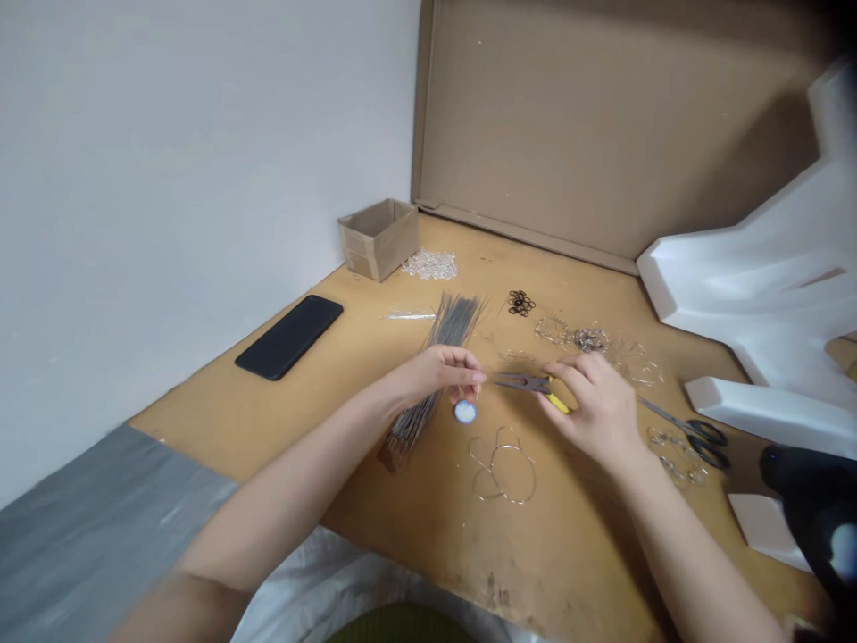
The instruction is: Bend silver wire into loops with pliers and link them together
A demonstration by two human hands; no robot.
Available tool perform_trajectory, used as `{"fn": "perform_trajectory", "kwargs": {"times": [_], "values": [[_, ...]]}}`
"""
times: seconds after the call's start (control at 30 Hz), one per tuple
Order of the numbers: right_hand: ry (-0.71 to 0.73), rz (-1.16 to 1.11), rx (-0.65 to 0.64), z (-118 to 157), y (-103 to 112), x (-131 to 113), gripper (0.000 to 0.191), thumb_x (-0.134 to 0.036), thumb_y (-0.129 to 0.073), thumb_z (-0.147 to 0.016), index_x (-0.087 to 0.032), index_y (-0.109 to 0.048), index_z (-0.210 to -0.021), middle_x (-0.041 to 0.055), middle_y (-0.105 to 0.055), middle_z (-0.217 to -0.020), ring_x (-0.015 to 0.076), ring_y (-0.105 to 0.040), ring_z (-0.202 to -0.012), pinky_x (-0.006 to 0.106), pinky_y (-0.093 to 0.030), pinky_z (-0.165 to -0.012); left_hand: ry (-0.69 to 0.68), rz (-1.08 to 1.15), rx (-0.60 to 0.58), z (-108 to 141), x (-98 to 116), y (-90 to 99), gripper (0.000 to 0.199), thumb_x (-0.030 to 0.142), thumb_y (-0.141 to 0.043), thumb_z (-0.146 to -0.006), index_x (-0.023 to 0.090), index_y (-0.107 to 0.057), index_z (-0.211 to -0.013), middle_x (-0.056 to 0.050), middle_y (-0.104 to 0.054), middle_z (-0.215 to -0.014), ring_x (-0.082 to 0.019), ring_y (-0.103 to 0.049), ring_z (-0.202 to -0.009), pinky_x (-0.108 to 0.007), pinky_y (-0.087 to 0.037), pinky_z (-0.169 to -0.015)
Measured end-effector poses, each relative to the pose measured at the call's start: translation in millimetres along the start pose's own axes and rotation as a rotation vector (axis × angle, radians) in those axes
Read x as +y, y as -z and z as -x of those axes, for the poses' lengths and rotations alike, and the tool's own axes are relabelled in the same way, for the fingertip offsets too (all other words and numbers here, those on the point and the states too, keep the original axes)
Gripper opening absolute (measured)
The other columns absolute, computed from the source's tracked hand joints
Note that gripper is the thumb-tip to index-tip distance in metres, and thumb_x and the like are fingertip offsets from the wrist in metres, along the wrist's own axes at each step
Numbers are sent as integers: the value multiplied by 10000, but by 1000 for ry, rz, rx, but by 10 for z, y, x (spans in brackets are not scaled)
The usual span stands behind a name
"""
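One round blue-rimmed disc (465,412), pale at its centre, is located just below the left hand (450,373); whether it is attached to anything held cannot be told. Thumb and fingers of that hand are pressed together at the tips, pinching a short thin wire (479,391). Pliers (526,382) with yellow handles lie in the right hand (595,402), fingers curled around them, tips directed at the left fingertips; whether their jaws meet cannot be told. Beneath the left hand — running diagonally — is a bundle of grey wires (457,319). Bent wire loops (514,473) rest nearer the wearer. Beyond the hands: black rings (520,304), a pile of clear beads (430,264) and, just beside it, an open cardboard box (378,246). Scissors (703,435) with black handles lie right of the right hand; a black phone (289,337) lies at the table's left.
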State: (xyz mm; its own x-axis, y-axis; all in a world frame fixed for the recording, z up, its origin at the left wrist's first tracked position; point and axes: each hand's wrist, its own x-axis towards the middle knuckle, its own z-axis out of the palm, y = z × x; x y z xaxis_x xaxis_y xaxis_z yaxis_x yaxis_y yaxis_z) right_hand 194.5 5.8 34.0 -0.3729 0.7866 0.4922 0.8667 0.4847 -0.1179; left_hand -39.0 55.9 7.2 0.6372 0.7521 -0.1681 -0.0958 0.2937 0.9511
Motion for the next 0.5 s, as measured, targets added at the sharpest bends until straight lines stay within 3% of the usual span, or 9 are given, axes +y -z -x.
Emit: {"fn": "perform_trajectory", "kwargs": {"times": [0.13,0.5], "values": [[244,297,-7,40,62,75,183,-297,-513,-828,-229,-639,-942,74,-638,-855,196,-487,-737,321,-340,-663,37,96,1,-18,3,29,250,279,-728,-633,108,-563,-709,0,-617,-623,-71,-573,-519,-159,-352,-423],[321,379,10,77,-25,30,175,-236,-487,-852,-263,-621,-962,37,-651,-836,178,-451,-724,322,-267,-656,84,165,2,-52,-67,6,225,238,-732,-640,101,-568,-710,-5,-619,-610,-63,-574,-495,-144,-344,-399]]}}
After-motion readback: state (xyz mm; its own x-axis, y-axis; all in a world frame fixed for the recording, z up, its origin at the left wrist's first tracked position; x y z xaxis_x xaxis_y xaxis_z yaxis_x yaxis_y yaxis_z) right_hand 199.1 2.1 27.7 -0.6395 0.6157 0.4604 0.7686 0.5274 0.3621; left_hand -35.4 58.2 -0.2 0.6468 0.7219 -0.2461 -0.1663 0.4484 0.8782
